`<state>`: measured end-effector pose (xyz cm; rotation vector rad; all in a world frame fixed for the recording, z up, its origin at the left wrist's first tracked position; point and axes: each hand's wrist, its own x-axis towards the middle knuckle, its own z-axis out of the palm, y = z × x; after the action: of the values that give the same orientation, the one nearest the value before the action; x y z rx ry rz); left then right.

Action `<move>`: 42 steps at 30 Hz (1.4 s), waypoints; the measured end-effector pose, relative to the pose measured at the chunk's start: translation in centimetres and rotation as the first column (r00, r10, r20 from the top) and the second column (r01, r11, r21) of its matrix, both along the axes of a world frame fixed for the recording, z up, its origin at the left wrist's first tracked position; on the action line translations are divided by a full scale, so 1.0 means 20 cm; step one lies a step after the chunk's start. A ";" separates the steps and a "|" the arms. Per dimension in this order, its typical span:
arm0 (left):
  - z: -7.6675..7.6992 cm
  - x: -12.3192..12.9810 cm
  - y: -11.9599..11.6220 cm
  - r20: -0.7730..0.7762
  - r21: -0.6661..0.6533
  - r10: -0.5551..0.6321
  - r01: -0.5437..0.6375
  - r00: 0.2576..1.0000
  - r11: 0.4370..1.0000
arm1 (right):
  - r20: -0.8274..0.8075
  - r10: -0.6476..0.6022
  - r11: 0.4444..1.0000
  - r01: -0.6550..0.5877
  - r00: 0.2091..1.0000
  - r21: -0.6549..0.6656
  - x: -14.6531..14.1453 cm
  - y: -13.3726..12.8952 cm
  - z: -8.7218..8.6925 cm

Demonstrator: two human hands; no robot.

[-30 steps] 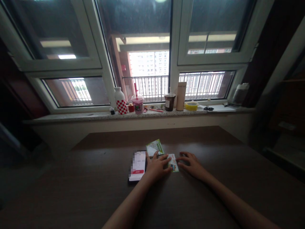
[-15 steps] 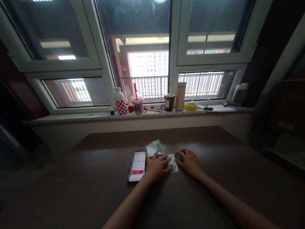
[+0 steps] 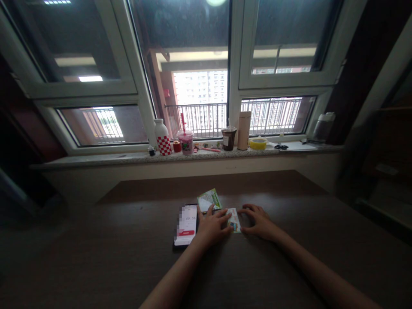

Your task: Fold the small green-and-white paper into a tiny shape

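Observation:
A small printed paper card (image 3: 234,222) lies flat on the brown table. My left hand (image 3: 212,225) rests palm down with its fingers spread, and some fingertips press the card's left side. My right hand (image 3: 259,223) is at the card's right edge, thumb and forefinger apart in a curved shape. Whether those fingertips touch the card, I cannot tell. Just beyond my left hand lies a green and white paper piece (image 3: 212,197), partly covered by the fingers. A phone (image 3: 187,224) with a lit timer screen lies face up beside my left hand.
Behind the table (image 3: 128,257) runs a stone windowsill (image 3: 128,158). It holds a checkered bottle (image 3: 163,139), a pink drink cup (image 3: 186,141), a dark cup (image 3: 228,139), a tan flask (image 3: 244,131), yellow tape (image 3: 258,143) and black scissors (image 3: 281,146).
My right hand has shifted slightly, its thumb moving down along the card's right edge and away from the forefinger. My left hand stays about where it was.

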<state>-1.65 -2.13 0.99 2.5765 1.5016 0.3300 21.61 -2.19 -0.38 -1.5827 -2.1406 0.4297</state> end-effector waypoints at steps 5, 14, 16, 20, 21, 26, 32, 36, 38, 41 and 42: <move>-0.01 0.00 0.00 0.004 -0.003 -0.001 0.001 1.000 1.000 | -0.012 0.039 0.999 -0.039 0.999 -0.008 0.01 -0.02 0.00; 0.00 0.00 0.00 0.012 -0.018 -0.005 0.006 1.000 1.000 | -0.156 0.032 0.998 -0.023 0.987 0.060 0.03 0.00 -0.04; 0.00 0.00 0.00 0.013 -0.019 -0.006 0.006 1.000 1.000 | -0.191 0.016 0.996 0.001 0.981 0.086 0.04 0.02 -0.06; 0.00 -0.01 0.00 0.008 -0.008 -0.016 0.016 1.000 1.000 | -0.165 0.039 0.993 -0.020 0.986 0.116 0.03 0.03 -0.07; 0.00 -0.01 0.00 0.003 -0.006 -0.018 0.018 1.000 1.000 | -0.145 0.045 0.993 -0.029 0.988 0.113 0.03 0.03 -0.07; -0.01 -0.01 0.00 -0.020 0.005 -0.012 0.012 1.000 1.000 | -0.072 0.000 0.996 0.006 0.997 0.087 0.00 0.02 -0.04; -0.01 0.00 0.00 -0.017 0.010 -0.001 0.002 1.000 1.000 | 0.041 -0.096 0.994 0.093 0.995 0.063 -0.04 0.03 -0.03; 0.00 0.00 -0.01 -0.003 0.004 -0.010 0.010 1.000 1.000 | 0.126 -0.144 0.989 0.139 0.982 0.050 -0.07 0.03 -0.02; 0.00 0.00 -0.01 -0.004 0.002 -0.007 0.007 1.000 1.000 | 0.152 -0.150 0.988 0.143 0.977 0.054 -0.08 0.02 -0.02; 0.00 0.00 -0.01 -0.015 0.000 -0.003 0.003 1.000 1.000 | 0.170 -0.151 0.987 0.139 0.974 0.080 -0.09 0.02 -0.02; 0.00 0.00 -0.01 -0.016 0.000 -0.002 0.002 1.000 1.000 | 0.165 -0.151 0.986 0.137 0.975 0.093 -0.08 0.02 -0.02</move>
<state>-1.67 -2.31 1.07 2.5866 1.5037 0.3104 19.91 -1.87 -0.86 -1.7707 -2.1185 0.1615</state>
